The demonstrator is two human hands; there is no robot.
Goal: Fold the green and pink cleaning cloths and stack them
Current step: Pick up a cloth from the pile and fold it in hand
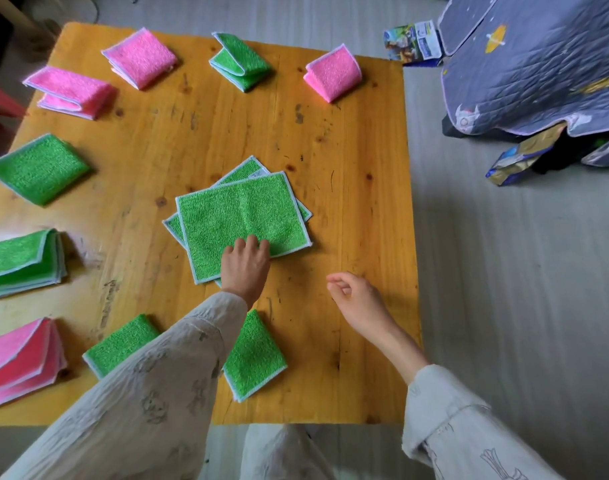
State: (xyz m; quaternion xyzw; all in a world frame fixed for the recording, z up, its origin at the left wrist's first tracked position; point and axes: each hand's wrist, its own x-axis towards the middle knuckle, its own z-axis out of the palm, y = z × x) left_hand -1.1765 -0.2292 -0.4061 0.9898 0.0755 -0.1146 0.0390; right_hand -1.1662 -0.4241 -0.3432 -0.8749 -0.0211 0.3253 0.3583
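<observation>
Evidently to pin it for folding, the left hand (246, 268) presses curled fingers on the top green cloth (240, 220), flat mid-tabletop (348, 150) over another, while the right hand (356, 299) hovers loosely curled, empty.

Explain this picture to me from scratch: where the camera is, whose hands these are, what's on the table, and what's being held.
There is no machine here. A person wears a camera on the head, so you look down at their own two hands over a wooden table. In the middle lie two flat green cloths, one on top of the other, slightly askew. The left hand rests on the near edge of the top one; whether it pinches it I cannot tell. The right hand hovers beside it, loosely curled, holding nothing. Around the table lie folded cloths: pink ones mostly at the far side, green ones to the left and near the person.
</observation>
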